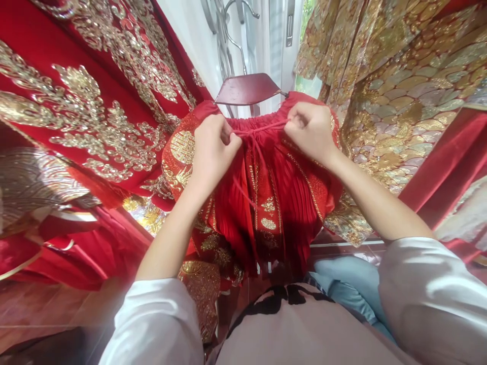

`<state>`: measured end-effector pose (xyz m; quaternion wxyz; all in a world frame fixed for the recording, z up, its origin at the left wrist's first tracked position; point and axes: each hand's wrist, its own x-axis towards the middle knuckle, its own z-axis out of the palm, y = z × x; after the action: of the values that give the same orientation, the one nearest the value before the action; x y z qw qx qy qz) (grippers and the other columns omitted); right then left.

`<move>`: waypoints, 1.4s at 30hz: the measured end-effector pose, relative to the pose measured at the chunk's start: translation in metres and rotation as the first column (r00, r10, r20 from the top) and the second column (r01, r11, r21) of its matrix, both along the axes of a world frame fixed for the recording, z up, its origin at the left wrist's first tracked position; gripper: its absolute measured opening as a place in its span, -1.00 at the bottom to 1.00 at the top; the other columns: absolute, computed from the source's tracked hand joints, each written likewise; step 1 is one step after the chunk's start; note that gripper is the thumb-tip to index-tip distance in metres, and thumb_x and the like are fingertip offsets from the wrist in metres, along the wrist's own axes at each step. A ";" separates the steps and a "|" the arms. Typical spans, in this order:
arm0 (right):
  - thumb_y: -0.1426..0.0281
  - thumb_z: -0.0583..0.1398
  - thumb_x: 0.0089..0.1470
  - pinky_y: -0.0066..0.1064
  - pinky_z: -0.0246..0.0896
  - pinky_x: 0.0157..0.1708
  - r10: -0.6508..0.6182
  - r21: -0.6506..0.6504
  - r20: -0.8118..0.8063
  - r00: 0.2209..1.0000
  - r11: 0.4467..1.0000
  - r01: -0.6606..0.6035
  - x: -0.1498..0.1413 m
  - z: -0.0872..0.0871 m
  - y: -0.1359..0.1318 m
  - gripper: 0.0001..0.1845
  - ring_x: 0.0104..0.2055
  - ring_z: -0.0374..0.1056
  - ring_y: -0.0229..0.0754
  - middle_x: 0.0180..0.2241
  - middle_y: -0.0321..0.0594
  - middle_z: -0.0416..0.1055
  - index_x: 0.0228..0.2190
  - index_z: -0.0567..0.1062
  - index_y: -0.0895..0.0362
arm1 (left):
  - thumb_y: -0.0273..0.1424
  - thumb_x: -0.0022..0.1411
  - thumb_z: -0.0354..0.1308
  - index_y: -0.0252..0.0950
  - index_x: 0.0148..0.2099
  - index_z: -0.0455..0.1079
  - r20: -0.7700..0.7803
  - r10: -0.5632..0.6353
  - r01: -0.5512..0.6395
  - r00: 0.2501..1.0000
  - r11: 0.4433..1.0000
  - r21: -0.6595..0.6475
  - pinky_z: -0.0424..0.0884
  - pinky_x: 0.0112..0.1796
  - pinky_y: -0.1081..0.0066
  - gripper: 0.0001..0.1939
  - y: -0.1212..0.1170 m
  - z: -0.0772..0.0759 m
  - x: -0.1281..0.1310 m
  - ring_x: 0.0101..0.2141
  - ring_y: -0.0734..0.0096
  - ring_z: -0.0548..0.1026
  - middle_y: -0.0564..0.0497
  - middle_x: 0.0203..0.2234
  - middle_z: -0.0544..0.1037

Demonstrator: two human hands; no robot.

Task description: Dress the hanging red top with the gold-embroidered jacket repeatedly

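A red pleated skirt [268,208] with gold embroidery hangs in front of me from a dark red hanger [247,89]. Across its gathered waistband runs a thin red drawstring [262,131]. My left hand [216,147] is closed on the left part of the string, thumb and fingers pinched together. On the other side my right hand [310,129] pinches the right part. Between the hands the string crosses in what looks like a knot or bow, and loose ends dangle down the skirt's front.
At left hangs a red garment [95,86] with silver-gold beading. A gold scale-patterned garment [399,101] fills the right side. Behind the hanger stand a metal rack [224,40] and a white door frame [285,40]. Reddish floor [45,309] shows at lower left.
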<state>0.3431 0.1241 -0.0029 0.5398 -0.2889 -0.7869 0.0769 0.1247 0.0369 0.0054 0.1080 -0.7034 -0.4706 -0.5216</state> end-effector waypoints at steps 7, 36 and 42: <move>0.22 0.16 0.04 -0.56 0.20 -0.61 0.266 -0.495 -0.551 0.791 0.659 -0.566 -0.017 0.010 -0.021 -0.77 -0.46 0.38 -0.32 -0.42 -0.26 0.42 -0.46 0.26 0.10 | -0.30 0.28 -0.02 -0.25 -0.36 0.16 0.254 -0.139 0.190 0.957 0.963 -0.191 0.26 -0.57 0.52 -0.81 0.013 0.001 0.010 -0.61 0.54 0.32 0.08 -0.60 0.33; 0.57 0.18 -0.13 -0.40 0.13 -0.44 -0.104 -0.051 0.027 0.994 0.993 0.105 0.010 0.028 -0.012 -0.85 -0.54 0.17 -0.29 -0.64 -0.32 0.22 -0.62 0.36 0.14 | -0.31 0.16 0.15 -0.23 -0.20 0.39 -0.282 0.006 -0.010 0.959 1.000 -0.014 0.26 -0.05 0.25 -0.84 -0.022 0.039 -0.020 -0.15 0.21 0.36 -0.07 -0.28 0.47; 0.32 0.24 -0.01 -0.28 0.23 -0.16 -0.145 0.108 0.160 0.976 0.986 0.129 0.054 0.014 0.018 -0.82 -0.14 0.33 -0.07 -0.25 -0.19 0.46 -0.29 0.49 0.07 | -0.07 0.31 -0.02 -0.39 -0.34 0.36 -0.284 -0.037 -0.115 0.958 0.858 -0.500 0.28 -0.21 0.34 -0.55 0.008 0.073 -0.065 -0.46 0.49 0.23 0.05 -0.55 0.33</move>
<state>0.3966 0.1422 0.0107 0.4892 -0.3214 -0.8104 -0.0233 0.0600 0.0453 0.0785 -0.0057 -0.7643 -0.5859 -0.2694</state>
